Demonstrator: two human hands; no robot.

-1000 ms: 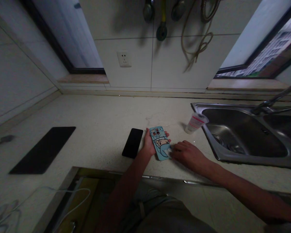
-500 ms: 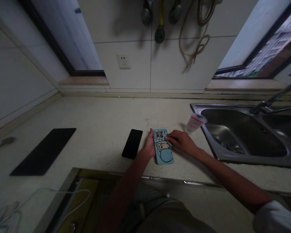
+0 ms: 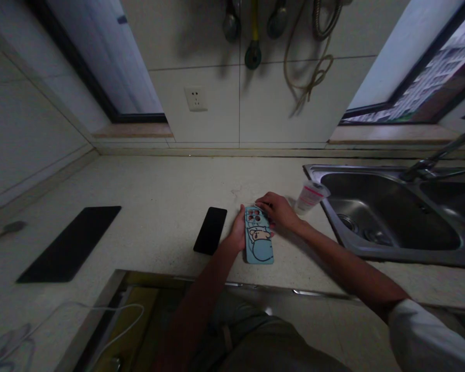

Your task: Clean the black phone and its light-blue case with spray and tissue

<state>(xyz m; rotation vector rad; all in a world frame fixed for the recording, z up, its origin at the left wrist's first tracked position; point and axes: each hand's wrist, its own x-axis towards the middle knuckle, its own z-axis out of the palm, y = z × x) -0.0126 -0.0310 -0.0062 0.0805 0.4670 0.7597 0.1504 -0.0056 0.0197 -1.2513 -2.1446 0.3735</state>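
A light blue phone case with a cartoon animal on its back lies tilted slightly in my left hand. My left thumb runs along its left edge, and fingertips show past its right edge. Skin tones show through the camera holes. Over the top right corner of the case, my right hand is closed, its fingertips pinched at the top edge. A tiny pale bit shows at those fingertips, too small to name. Left of my left hand, a black phone lies flat on the counter.
A clear plastic cup with pink print leans beside the metal sink on the right. At the left lies a black mat. A white cable hangs over the counter's front edge. A wall socket is behind.
My right hand has moved up and left, from the case's right edge to its top edge. The case has turned slightly and stays in my left hand.
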